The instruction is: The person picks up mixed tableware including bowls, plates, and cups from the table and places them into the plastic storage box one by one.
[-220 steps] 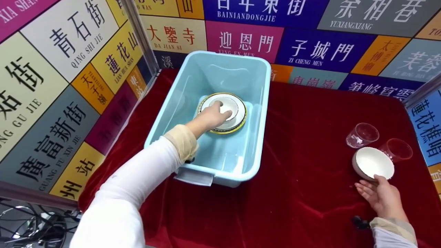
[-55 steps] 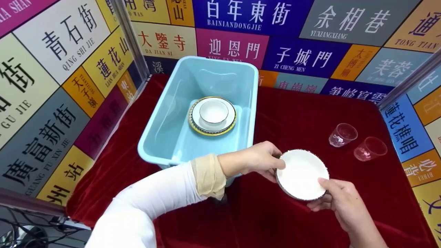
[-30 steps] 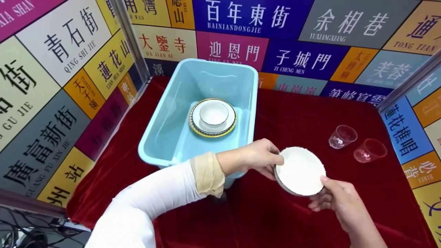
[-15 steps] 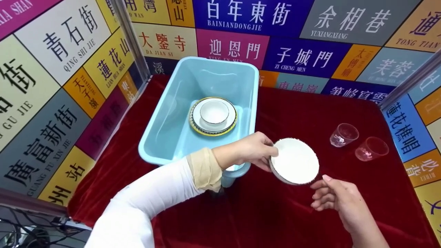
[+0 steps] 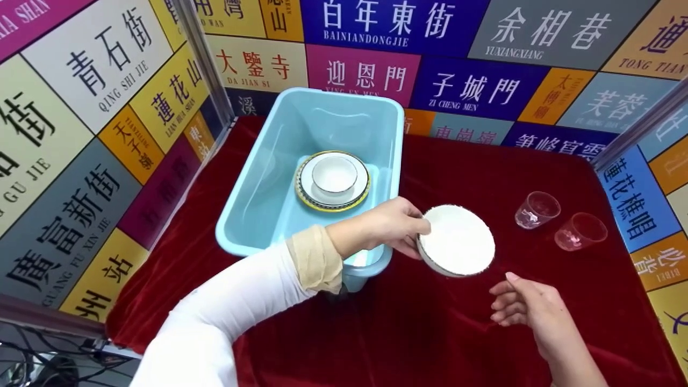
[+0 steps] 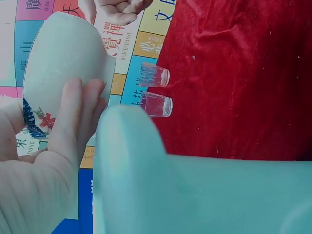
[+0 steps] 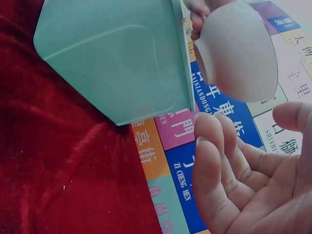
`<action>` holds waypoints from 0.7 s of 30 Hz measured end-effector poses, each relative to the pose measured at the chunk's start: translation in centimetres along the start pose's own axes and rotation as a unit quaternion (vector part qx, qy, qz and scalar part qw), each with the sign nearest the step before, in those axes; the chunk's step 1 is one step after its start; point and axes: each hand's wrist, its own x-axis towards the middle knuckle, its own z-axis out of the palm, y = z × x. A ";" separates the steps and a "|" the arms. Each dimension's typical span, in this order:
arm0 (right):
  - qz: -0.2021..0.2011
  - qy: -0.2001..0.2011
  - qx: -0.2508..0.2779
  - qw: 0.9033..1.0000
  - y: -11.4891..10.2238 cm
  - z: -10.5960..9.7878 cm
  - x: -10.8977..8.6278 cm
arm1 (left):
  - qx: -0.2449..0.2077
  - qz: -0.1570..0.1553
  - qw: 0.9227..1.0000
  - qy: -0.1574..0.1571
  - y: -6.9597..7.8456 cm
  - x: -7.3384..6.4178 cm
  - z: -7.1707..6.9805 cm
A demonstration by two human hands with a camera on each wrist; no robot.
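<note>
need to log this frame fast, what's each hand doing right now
Left hand: grips the round white ceramic bowl by its rim, beside the light blue plastic tub.
Right hand: open, holding nothing.

The bowl (image 5: 457,240) is white inside with a dark rim, and its outer wall carries a blue-and-red floral motif. The storage bin (image 5: 252,215) is pale blue; in it sits a yellow-edged plate (image 5: 309,200) under white dishes with dark rims. The tablecloth (image 5: 462,344) is deep red velvet. Two cups (image 5: 559,221) are clear, pink-tinted. The wall panels (image 5: 107,107) are multicoloured blocks with lettering.
</note>
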 end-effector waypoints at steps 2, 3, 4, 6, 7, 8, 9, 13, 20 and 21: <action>0.004 0.002 -0.001 1.000 0.1 -0.3 0.1 | 0.000 0.002 1.000 0.000 0.0 0.0 -0.2; 0.007 0.004 0.000 1.000 0.2 -0.4 0.2 | 0.001 0.004 1.000 -0.001 0.1 -0.1 -0.3; 0.010 0.006 0.000 1.000 0.3 -0.5 0.2 | 0.001 0.005 1.000 -0.001 0.1 -0.1 -0.4; 0.016 0.009 0.001 1.000 0.5 -0.8 0.4 | 0.001 0.007 1.000 -0.001 0.2 -0.2 -0.6; 0.019 0.010 0.003 1.000 0.6 -0.9 0.5 | 0.000 0.008 1.000 0.000 0.3 -0.2 -0.7; 0.021 0.011 0.005 1.000 0.8 -1.0 0.5 | -0.001 0.008 1.000 0.002 0.4 -0.3 -0.8; 0.022 0.014 0.007 1.000 0.9 -1.1 0.6 | -0.003 0.009 1.000 0.003 0.4 -0.3 -1.0; 0.027 0.025 0.020 0.999 1.5 -1.6 0.6 | -0.012 0.013 1.000 0.010 0.9 -0.6 -1.6; 0.051 0.047 0.054 0.996 2.6 -2.8 0.9 | -0.001 0.032 0.999 0.020 2.0 -1.0 -3.1; 0.053 0.049 0.058 0.996 2.7 -3.0 0.9 | 0.000 0.033 0.999 0.020 2.1 -1.0 -3.3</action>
